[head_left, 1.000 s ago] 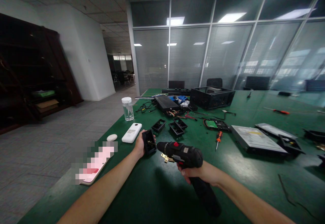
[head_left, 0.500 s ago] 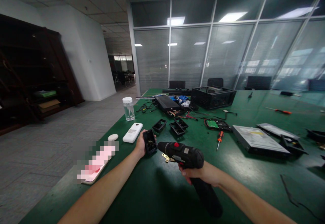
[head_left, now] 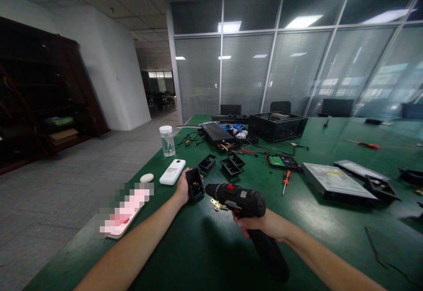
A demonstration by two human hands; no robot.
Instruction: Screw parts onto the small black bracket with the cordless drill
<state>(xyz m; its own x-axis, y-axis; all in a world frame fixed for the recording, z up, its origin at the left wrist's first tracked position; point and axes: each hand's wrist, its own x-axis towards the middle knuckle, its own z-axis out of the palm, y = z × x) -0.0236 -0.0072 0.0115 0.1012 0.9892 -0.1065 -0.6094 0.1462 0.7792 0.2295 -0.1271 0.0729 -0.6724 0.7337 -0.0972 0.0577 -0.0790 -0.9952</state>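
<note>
My left hand (head_left: 182, 189) grips a small black plastic housing (head_left: 194, 184), held upright on the green table (head_left: 205, 247) with its open side toward the drill. My right hand (head_left: 261, 226) is wrapped round the handle of a black cordless drill (head_left: 243, 200). The drill's nose points left and sits right at the housing's opening. A small brass hinge-like part (head_left: 216, 204) lies on the table just under the drill's nose.
Behind the housing lie a white remote-like device (head_left: 172, 172), a white oval object (head_left: 146, 178) and three more black housings (head_left: 228, 164). An orange screwdriver (head_left: 284, 180), a flat drive (head_left: 333, 182), a plastic cup (head_left: 167, 141) and a black open case (head_left: 276, 126) lie farther off. A blurred pink item (head_left: 124, 214) rests at the left table edge.
</note>
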